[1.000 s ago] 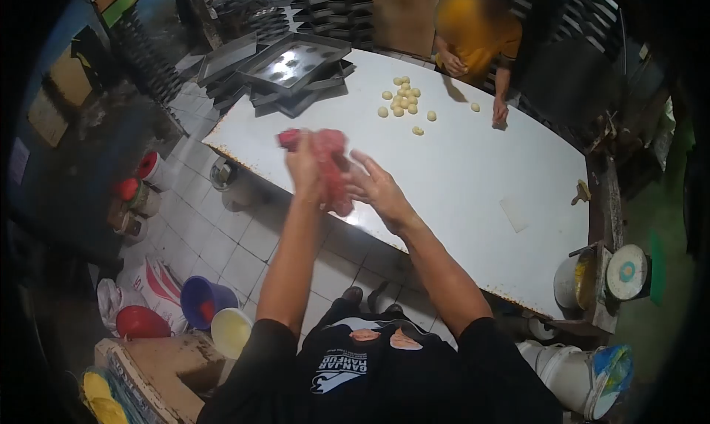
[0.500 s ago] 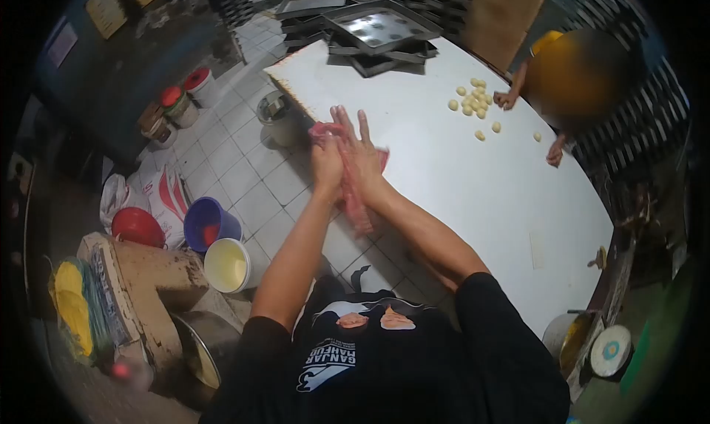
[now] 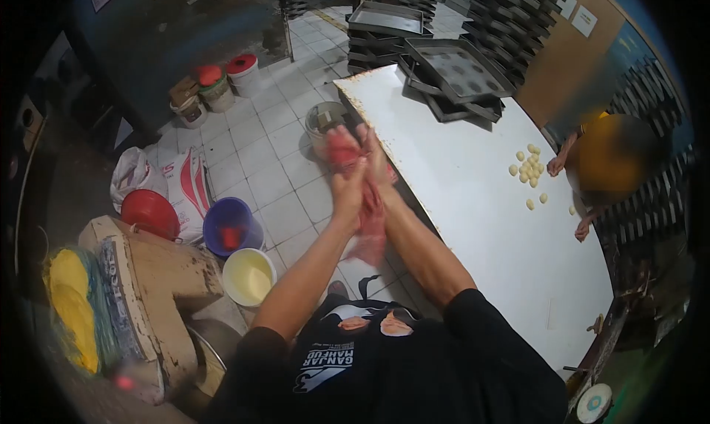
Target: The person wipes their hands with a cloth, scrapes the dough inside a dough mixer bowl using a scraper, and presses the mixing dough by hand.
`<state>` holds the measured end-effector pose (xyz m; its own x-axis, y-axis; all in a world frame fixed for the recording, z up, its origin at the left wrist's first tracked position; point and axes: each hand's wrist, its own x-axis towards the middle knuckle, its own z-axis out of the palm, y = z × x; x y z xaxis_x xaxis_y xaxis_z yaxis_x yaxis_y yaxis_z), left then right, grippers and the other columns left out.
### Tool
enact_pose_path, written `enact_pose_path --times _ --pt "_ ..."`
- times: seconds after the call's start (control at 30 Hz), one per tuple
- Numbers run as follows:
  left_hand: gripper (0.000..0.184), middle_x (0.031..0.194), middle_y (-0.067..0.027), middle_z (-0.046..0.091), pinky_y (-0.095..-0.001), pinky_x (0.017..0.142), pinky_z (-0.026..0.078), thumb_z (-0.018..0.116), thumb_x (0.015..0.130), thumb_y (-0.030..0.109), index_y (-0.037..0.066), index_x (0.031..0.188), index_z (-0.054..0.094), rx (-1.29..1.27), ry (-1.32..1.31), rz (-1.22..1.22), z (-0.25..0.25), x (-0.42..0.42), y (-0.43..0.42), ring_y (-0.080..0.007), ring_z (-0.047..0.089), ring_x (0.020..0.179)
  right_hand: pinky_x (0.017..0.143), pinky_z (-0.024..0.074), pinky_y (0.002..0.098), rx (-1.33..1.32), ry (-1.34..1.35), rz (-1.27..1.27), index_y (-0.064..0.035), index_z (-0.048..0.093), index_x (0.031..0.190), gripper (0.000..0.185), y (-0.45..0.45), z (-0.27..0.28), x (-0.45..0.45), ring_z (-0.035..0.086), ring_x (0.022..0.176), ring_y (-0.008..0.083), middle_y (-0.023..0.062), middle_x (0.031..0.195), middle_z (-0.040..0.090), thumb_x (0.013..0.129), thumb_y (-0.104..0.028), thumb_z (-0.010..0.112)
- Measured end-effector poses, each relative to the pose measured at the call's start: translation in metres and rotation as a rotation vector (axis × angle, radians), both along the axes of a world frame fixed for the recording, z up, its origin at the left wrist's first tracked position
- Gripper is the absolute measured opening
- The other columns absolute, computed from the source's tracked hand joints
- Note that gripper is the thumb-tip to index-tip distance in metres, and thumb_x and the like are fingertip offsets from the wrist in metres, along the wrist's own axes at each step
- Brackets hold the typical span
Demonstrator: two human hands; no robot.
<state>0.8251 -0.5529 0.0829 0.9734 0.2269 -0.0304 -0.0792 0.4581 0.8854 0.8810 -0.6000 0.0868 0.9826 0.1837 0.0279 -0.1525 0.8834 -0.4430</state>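
A red cloth (image 3: 372,235) is bunched between my two hands, its loose end hanging down between my wrists. My left hand (image 3: 347,193) closes on it from the left, thumb uppermost. Against the other side presses my right hand (image 3: 379,164), with cloth between the palms. Motion blurs the fingertips and the upper part of the cloth. Both hands are above the floor, just off the left edge of the white table (image 3: 458,173). A bucket (image 3: 314,121) stands on the floor just beyond them.
Dark baking trays (image 3: 462,69) are stacked at the table's far end. Small pale dough balls (image 3: 529,169) lie near a co-worker's hand (image 3: 555,165). A purple bucket (image 3: 244,224), a white bucket (image 3: 249,276) and a red basin (image 3: 150,213) stand to the left.
My view has swung left, so the table now appears farther right. My hands have come closer together around the cloth, and the right hand's fingers are less spread.
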Motion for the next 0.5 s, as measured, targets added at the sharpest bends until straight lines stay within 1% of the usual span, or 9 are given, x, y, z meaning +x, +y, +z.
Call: enact_pose_path --times 0.07,0.13,0.2,0.27,0.33,0.37,0.43,0.47,0.5 --pt "0.040 0.107 -0.0096 0.065 -0.0305 0.077 0.049 0.064 0.091 0.031 -0.001 0.114 0.061 0.067 0.104 -0.066 -0.024 0.035 0.046 -0.0158 0.062 0.092 0.095 0.0472 0.0374 -0.208 0.119 -0.048 -0.0040 0.036 0.143 0.072 0.042 -0.001 0.002 0.056 0.113 0.0252 0.0153 0.130 0.055 0.097 -0.059 0.036" --pt "0.032 0.096 -0.0085 0.067 -0.0299 0.070 0.050 0.064 0.091 0.027 -0.001 0.106 0.064 0.163 0.182 -0.063 -0.063 0.073 0.087 -0.0160 0.064 0.082 0.097 0.0432 0.0350 -0.335 0.198 0.005 -0.0045 0.039 0.141 0.069 0.064 0.012 -0.002 0.055 0.113 0.0232 0.0154 0.129 0.054 0.098 -0.058 0.032" --pt "0.024 0.085 -0.0085 0.068 -0.0299 0.060 0.049 0.062 0.092 0.023 0.000 0.098 0.064 0.263 0.227 -0.028 -0.097 0.109 0.126 -0.0165 0.064 0.072 0.102 0.0377 0.0362 -0.728 0.095 0.050 0.0000 0.035 0.142 0.072 0.084 0.015 0.001 0.049 0.121 0.0251 0.0180 0.134 0.049 0.098 -0.058 0.033" --pt "0.021 0.082 -0.0100 0.068 -0.0303 0.057 0.050 0.061 0.092 0.022 0.001 0.094 0.062 0.121 0.088 -0.032 -0.094 0.128 0.153 -0.0178 0.065 0.069 0.105 0.0342 0.0373 -1.004 -0.097 -0.044 -0.0033 0.028 0.145 0.067 0.103 -0.006 0.022 0.043 0.128 0.0295 0.0228 0.138 0.045 0.099 -0.050 0.037" --pt "0.019 0.081 -0.0121 0.068 -0.0312 0.055 0.052 0.059 0.092 0.022 0.003 0.091 0.059 -0.008 0.011 -0.007 -0.078 0.144 0.174 -0.0198 0.065 0.066 0.102 0.0373 0.0349 -1.206 -0.224 0.112 -0.0096 0.029 0.147 0.063 0.102 0.054 -0.002 0.045 0.125 0.0281 0.0220 0.138 0.044 0.099 -0.049 0.039" --pt "0.019 0.080 -0.0134 0.068 -0.0320 0.053 0.053 0.059 0.093 0.022 0.003 0.089 0.058 -0.061 0.004 0.020 -0.067 0.151 0.187 -0.0211 0.066 0.064 0.098 0.0421 0.0371 -1.152 -0.279 0.140 -0.0069 0.037 0.143 0.057 0.105 0.033 0.008 0.054 0.118 0.0341 0.0257 0.128 0.054 0.096 -0.036 0.048" --pt "0.023 0.080 -0.0180 0.069 -0.0356 0.049 0.056 0.058 0.094 0.026 0.004 0.091 0.054 -0.078 0.152 0.118 -0.013 0.158 0.200 -0.0273 0.066 0.057 0.094 0.0444 0.0380 -1.221 -0.473 0.129 -0.0075 0.047 0.136 0.048 0.089 0.016 0.037 0.057 0.112 0.0356 0.0246 0.125 0.056 0.093 -0.030 0.052" --pt "0.031 0.086 -0.0200 0.069 -0.0371 0.061 0.058 0.054 0.096 0.034 0.004 0.095 0.054 -0.042 0.024 -0.112 -0.006 0.158 0.212 -0.0280 0.069 0.071 0.093 0.0455 0.0385 -1.251 -0.573 0.127 -0.0078 0.052 0.132 0.044 0.079 0.008 0.054 0.058 0.109 0.0364 0.0241 0.123 0.057 0.092 -0.028 0.054" --pt "0.035 0.090 -0.0207 0.068 -0.0366 0.070 0.056 0.052 0.096 0.037 0.003 0.100 0.055 -0.020 0.030 -0.102 -0.005 0.169 0.203 -0.0269 0.068 0.080 0.098 0.0426 0.0314 -1.522 -0.566 0.089 -0.0078 0.058 0.127 0.041 0.068 -0.001 0.077 0.052 0.121 0.0296 0.0136 0.132 0.054 0.090 -0.026 0.059"
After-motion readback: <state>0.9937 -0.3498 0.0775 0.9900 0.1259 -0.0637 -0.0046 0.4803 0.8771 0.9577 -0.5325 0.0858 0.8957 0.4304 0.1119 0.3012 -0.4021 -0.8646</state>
